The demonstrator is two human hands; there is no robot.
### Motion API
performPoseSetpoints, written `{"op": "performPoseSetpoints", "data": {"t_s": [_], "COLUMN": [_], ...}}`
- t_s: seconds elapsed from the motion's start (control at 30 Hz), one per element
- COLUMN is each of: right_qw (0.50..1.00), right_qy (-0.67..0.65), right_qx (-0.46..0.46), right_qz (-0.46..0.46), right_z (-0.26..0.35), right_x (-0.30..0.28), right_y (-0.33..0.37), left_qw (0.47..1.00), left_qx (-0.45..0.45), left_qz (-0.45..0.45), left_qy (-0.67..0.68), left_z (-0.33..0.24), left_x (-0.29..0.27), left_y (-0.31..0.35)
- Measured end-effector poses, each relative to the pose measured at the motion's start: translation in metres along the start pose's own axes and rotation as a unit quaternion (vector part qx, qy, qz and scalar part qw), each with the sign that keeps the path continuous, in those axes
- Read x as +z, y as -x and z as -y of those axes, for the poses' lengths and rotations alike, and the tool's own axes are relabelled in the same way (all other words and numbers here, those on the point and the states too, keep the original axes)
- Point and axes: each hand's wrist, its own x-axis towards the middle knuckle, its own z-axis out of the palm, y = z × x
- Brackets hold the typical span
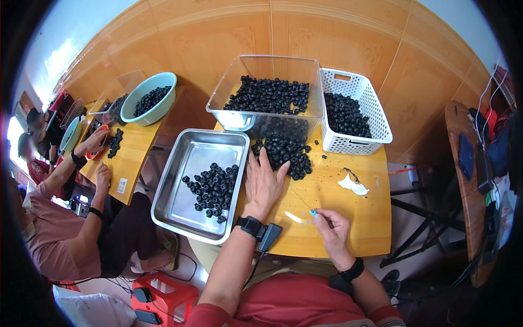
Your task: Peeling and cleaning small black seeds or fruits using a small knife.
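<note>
A loose heap of small, round black parts with hollow centres lies on the wooden table in front of a clear plastic bin. My left hand rests at the heap's left edge, palm down and fingers spread, gripping nothing. Its fingertips touch or nearly touch the parts. Left of it, a metal tray holds more such parts at its right side. Over the table's front right, my right hand pinches a thin needle by its blue end. The needle's tip points toward the heap.
A white perforated basket of black parts stands beside the clear bin. Crumpled white tissue and dark crumbs lie on the table. At left, a co-worker handles parts near a light-green basin. A red stool stands below.
</note>
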Motion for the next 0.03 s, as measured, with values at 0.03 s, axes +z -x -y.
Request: {"op": "performPoseSetpoints", "data": {"t_s": [0.03], "right_qw": [1.0], "right_qy": [-0.004], "right_qx": [-0.006], "right_qz": [0.004], "right_z": [-0.0015], "right_x": [-0.0009], "right_y": [-0.0001], "left_qw": [1.0], "left_qx": [-0.022], "left_qz": [0.02], "left_qy": [0.0], "left_z": [0.0009], "left_x": [0.0006], "left_y": [-0.0041]}}
